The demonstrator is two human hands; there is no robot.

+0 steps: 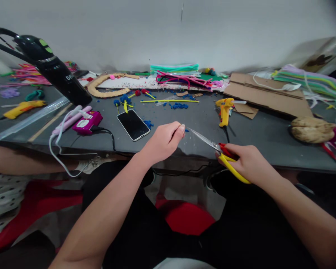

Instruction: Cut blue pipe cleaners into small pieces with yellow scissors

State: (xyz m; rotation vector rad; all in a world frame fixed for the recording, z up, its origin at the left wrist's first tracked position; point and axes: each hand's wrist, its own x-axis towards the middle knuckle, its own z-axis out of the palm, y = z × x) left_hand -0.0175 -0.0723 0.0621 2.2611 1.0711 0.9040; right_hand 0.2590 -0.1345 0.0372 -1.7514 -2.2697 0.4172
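My left hand (169, 140) is closed in a pinch near the table's front edge. A small blue bit (186, 130) shows right at its fingertips; whether the fingers grip it I cannot tell. My right hand (248, 162) holds scissors (205, 140) by their yellow and red handles. Their blades look nearly closed and point left toward my left fingertips. Behind my left hand lies a phone (133, 125) with a dark screen. Blue fuzzy pieces (179, 106) and a yellow pipe cleaner (170, 101) rest farther back, near blue tufts on yellow stems (125, 101).
A yellow glue gun (224, 112) stands right of centre, before cardboard sheets (268, 95). At left are a black cylindrical device (61, 76), a purple power adapter (87, 122) with cables, and another glue gun (24, 108). Pipe cleaner bundles (175, 68) line the wall. Another person's leg (30, 158) shows left.
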